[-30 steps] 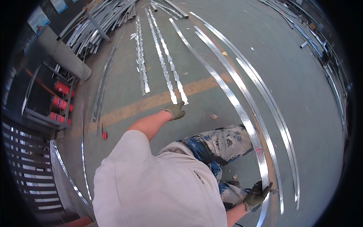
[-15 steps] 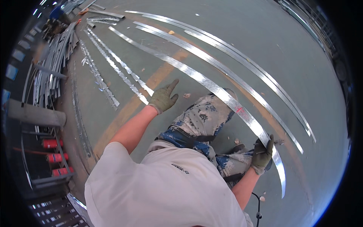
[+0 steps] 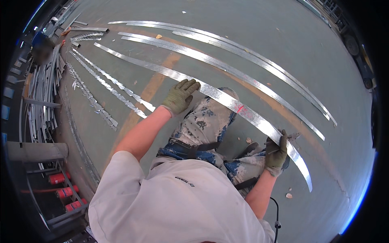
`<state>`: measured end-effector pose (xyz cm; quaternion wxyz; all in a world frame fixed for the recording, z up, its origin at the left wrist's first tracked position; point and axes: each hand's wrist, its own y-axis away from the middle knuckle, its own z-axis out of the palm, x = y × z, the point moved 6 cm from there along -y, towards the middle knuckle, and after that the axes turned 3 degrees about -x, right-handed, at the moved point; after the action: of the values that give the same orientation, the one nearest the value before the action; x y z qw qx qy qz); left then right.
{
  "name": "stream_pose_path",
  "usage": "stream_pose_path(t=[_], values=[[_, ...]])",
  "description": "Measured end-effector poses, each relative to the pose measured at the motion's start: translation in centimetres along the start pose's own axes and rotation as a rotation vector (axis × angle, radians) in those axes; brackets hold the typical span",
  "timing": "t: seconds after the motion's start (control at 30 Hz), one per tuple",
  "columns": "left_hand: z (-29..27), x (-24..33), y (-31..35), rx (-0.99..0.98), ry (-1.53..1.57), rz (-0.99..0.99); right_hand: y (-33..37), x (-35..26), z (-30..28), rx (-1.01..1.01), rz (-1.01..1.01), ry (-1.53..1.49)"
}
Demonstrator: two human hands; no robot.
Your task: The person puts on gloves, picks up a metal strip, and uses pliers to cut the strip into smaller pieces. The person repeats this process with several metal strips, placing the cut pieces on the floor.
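Item: long metal strip [image 3: 227,101], shiny, flat, running from the far left of the floor [image 3: 263,48] toward the near right, crossing over the person's knee. A small red mark sat on it near the middle.

Left hand [image 3: 180,96]: gloved in green, fingers spread and laid flat on the near edge of the strip, not closed around it.

Right hand [image 3: 276,152]: gloved in green, closed on the strip near its right end, fingers wrapped over its near edge. A dark tool seemed to sit under this hand; its kind could not be told.

Person: crouched or kneeling, in a pale shirt and paint-spattered blue trousers [image 3: 206,125]. A black cable [image 3: 276,210] hung near the right elbow.

Surroundings: two more long strips [image 3: 251,77] lay on the floor farther off, roughly parallel to the held one and well apart from it. Narrow toothed metal strips [image 3: 109,87] lay to the left. A stack of metal sections [image 3: 44,93] stood at the far left edge. Red cylinders [image 3: 65,190] sat in a rack at the near left. An orange painted line [image 3: 150,91] crossed the green floor under the strips.
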<state>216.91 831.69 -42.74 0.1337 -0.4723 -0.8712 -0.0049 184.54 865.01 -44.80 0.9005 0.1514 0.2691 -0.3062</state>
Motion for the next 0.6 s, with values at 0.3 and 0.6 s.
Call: stream_pose_path(t=[0.3,0.6], values=[[0.3,0.4,-0.3,-0.017,0.033,-0.061,0.0,-0.2,-0.2,0.033,0.001,-0.044],[0.3,0.8,-0.3,0.014,0.027,-0.06,-0.3,-0.1,-0.5,0.055,-0.023,-0.012]])
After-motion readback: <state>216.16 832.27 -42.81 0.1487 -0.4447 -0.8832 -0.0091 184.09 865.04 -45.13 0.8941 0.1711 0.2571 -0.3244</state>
